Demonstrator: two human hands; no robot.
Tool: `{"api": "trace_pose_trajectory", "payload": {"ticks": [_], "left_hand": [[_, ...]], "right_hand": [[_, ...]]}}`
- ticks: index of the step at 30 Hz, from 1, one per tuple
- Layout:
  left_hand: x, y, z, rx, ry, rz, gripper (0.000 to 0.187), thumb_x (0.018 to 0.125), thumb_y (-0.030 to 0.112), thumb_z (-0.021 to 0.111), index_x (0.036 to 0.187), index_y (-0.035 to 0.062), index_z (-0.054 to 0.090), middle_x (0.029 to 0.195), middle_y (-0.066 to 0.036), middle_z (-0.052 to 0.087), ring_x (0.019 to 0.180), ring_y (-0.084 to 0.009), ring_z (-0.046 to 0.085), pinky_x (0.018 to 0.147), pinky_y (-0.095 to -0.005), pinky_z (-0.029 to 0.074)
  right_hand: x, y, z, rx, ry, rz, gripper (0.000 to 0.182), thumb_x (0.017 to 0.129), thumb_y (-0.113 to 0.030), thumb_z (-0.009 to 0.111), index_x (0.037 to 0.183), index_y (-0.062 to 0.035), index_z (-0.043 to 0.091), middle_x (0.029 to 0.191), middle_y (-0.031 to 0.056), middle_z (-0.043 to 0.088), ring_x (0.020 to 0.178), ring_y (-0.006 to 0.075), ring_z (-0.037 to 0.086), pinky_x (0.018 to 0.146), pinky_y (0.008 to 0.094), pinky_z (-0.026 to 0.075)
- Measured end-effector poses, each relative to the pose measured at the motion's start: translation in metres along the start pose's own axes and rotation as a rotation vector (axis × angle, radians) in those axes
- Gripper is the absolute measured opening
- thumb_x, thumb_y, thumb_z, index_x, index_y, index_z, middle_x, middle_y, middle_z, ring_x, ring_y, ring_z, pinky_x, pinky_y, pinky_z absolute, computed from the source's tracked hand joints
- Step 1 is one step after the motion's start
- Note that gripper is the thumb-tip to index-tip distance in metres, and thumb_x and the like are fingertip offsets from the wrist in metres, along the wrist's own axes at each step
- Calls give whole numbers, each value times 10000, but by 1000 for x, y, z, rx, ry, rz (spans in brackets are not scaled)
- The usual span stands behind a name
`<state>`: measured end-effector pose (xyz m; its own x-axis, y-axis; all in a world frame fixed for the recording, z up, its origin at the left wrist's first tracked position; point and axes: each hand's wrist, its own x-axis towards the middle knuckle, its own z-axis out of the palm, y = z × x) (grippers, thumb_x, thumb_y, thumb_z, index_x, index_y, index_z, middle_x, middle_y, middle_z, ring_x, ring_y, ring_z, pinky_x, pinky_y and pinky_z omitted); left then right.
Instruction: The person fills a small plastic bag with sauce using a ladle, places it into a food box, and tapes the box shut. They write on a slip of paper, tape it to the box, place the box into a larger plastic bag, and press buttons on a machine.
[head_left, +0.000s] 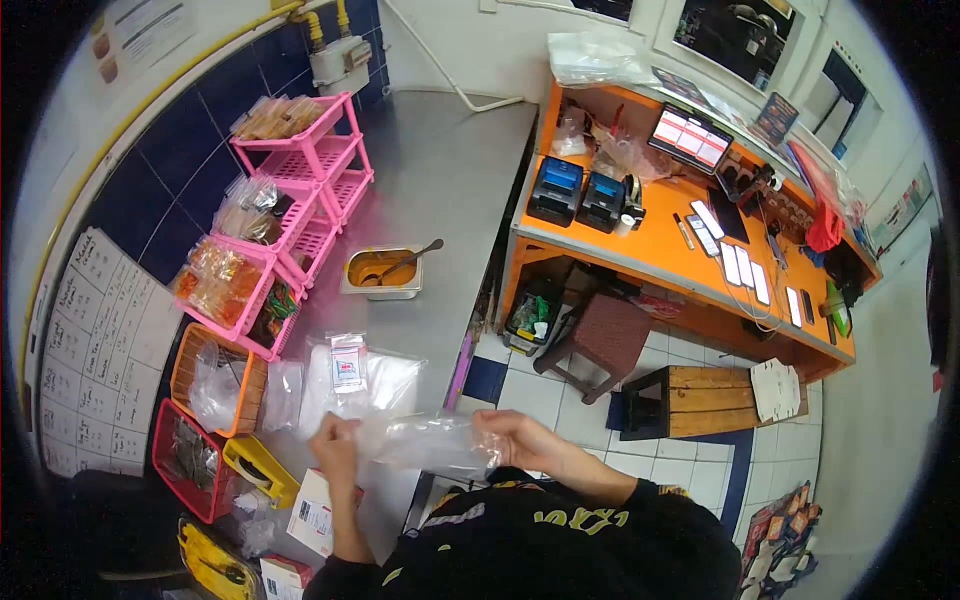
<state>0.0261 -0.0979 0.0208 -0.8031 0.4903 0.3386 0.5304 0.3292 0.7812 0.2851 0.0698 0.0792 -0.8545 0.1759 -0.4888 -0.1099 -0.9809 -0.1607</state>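
Observation:
A clear plastic bag [430,441] is stretched between my two hands at the counter's front edge. My left hand [338,447] pinches its left end, and my right hand [510,438] grips the right end. Just beyond, a stack of clear bags [388,385] lies on the steel counter [425,190], with a printed white packet [348,363] on top. Farther back sits a metal tray [385,272] of orange-brown sauce with a spoon in it.
Pink tiered racks [300,165] with packets stand along the left wall. Orange [245,405] and red [165,470] baskets and a yellow tape dispenser [262,470] are at lower left. An orange desk [640,245], a stool [605,335] and a wooden bench [710,400] stand at right.

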Motion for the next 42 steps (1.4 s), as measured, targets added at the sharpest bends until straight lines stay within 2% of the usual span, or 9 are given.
{"api": "trace_pose_trajectory", "payload": {"ticks": [10, 14, 20, 22, 24, 30, 34, 38, 42], "left_hand": [[12, 41, -45, 21, -831, 186, 1006, 631, 114, 792, 1404, 98, 148, 1374, -167, 252, 1131, -282, 468, 993, -388, 362], [-27, 127, 39, -130, -1012, 490, 574, 659, 169, 745, 1166, 31, 516, 1108, -154, 553, 1076, -378, 513, 953, -435, 376], [-12, 139, 45, 36, -147, 828, 181, 772, 40, 570, 940, 41, 637, 776, -156, 607, 594, -323, 531, 516, -383, 424], [-27, 151, 17, 26, -252, 794, 161, 767, 36, 575, 918, 37, 630, 746, -155, 577, 589, -327, 528, 511, -405, 417], [-63, 98, 44, 163, -468, 616, 115, 794, 51, 553, 904, 39, 582, 768, -158, 531, 619, -337, 533, 524, -430, 419], [-158, -56, 54, -199, -1089, -298, 99, 864, 141, 561, 930, 71, 540, 901, -124, 572, 787, -284, 597, 709, -386, 484], [-124, 39, -24, -1146, -641, -876, 142, 894, 181, 547, 995, 83, 529, 881, -73, 581, 766, -224, 591, 727, -357, 505], [-113, 54, -90, -2434, -111, -609, 218, 874, 155, 560, 1059, 67, 488, 918, -79, 539, 874, -186, 559, 707, -280, 508], [-202, 47, -124, -56, -515, -373, 439, 776, -24, 533, 1207, 14, 457, 1072, -165, 540, 983, -252, 550, 771, -338, 492]], "right_hand": [[-28, -11, -19, -1196, 32, -834, 220, 826, -19, 618, 719, -71, 433, 679, -59, 452, 620, 4, 414, 513, 182, 322], [-34, 11, 9, -1420, -138, -745, 199, 774, -36, 661, 799, -60, 464, 703, -11, 476, 653, 60, 442, 559, 232, 373], [-73, -86, -29, -2147, 1080, -1726, 320, 729, -11, 528, 1045, -47, 552, 990, 136, 551, 832, 296, 572, 627, 379, 495], [-116, -60, -18, -1372, 606, -1357, 468, 691, 48, 541, 1149, -46, 571, 1011, 182, 576, 916, 335, 543, 828, 389, 443], [-66, -49, -142, -2608, 1241, -1233, 310, 762, -45, 549, 1059, 31, 594, 895, 155, 632, 854, 283, 610, 773, 413, 488], [-41, 10, -196, -750, 31, -210, 367, 757, -8, 562, 1119, 52, 570, 1000, 186, 629, 879, 296, 615, 831, 433, 471], [-26, 17, -182, 111, -396, 72, 459, 808, -81, 564, 1236, 60, 479, 1112, 186, 590, 928, 275, 611, 864, 380, 466], [-18, 47, -100, -482, 203, -10, 510, 857, -211, 531, 1282, 47, 422, 1028, 150, 599, 819, 203, 594, 787, 320, 484], [39, 3, -61, -601, -70, 185, 409, 863, -215, 558, 1206, -7, 479, 991, 74, 601, 803, 176, 590, 699, 281, 478]]}}
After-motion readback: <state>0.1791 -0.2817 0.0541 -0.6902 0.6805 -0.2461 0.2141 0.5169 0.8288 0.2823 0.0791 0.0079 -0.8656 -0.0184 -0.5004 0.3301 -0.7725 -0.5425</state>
